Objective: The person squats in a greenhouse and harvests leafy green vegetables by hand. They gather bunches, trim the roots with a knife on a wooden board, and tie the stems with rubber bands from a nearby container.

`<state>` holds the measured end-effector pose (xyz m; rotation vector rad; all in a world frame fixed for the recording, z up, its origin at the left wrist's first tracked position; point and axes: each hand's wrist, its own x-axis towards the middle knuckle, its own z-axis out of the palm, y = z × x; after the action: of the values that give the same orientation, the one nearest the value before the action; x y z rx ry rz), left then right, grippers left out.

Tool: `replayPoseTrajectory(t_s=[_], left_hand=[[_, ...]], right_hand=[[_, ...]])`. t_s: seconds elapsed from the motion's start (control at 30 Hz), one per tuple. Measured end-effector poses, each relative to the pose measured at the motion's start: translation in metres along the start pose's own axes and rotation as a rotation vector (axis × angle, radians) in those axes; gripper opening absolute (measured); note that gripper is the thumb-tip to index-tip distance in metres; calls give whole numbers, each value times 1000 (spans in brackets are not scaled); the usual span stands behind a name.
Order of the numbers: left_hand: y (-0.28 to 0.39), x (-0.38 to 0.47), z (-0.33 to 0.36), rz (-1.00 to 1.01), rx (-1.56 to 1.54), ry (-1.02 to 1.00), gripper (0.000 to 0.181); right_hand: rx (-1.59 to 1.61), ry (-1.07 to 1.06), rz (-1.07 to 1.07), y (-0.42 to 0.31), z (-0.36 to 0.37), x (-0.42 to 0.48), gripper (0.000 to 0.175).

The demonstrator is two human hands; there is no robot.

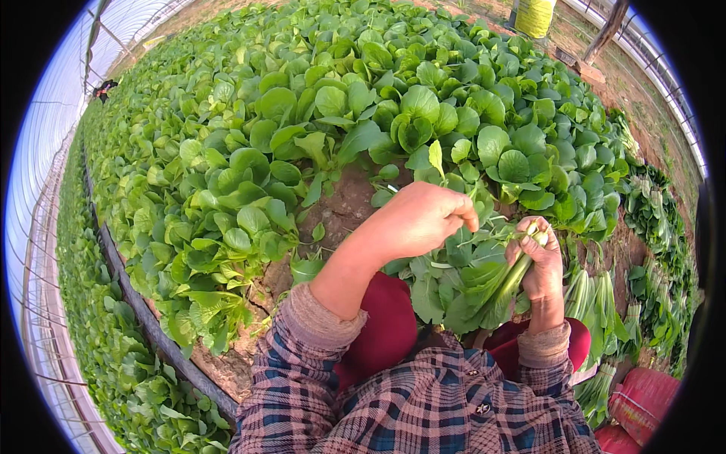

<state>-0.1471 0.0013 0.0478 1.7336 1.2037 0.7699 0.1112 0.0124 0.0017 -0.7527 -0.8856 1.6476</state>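
Note:
My right hand is closed around a small bunch of leafy greens; the pale root ends point up past the thumb, and the leaves hang down to the left. To its left, my left hand is held above the plants with the back of the hand up and the fingers curled. Whether a thin stem is between those fingertips cannot be told. The two hands are apart. Loose cut leaves lie below and between them, in front of my knees. Growing leafy greens stand close beyond the hands.
Bare soil shows beyond my left forearm. A black pipe runs along the left. Bundled greens lie at the right, near red sacks. A yellow sack and a post stand far right. A dark figure, perhaps a person, is far left.

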Motion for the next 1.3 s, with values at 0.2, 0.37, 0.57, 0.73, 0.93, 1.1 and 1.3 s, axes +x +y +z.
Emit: replayPoseTrajectory(t_s=[0.2,0.37,0.57,0.73,0.93,1.1,1.3], left_hand=[[-226,-84,-3,-577,617,83,22],[-372,-115,2,-742,987,0,21],[-457,-127,-33,-909,1424,-391,32],[-502,-150,-38,-1289,1210,-347,32],[-506,-150,-43,-1195,1107,-498,25],[-491,-139,-52,-1446,863,-228,26],[-450,-123,-74,-1311,668,-513,41]], right_hand=[[-200,115,223,29,-8,9,12],[-506,65,359,52,-8,18,13],[-539,71,556,67,-10,37,6],[-501,109,600,79,-11,53,25],[-504,65,658,85,-9,65,12],[-514,65,648,82,-9,64,11],[-525,60,595,63,-12,49,11]])
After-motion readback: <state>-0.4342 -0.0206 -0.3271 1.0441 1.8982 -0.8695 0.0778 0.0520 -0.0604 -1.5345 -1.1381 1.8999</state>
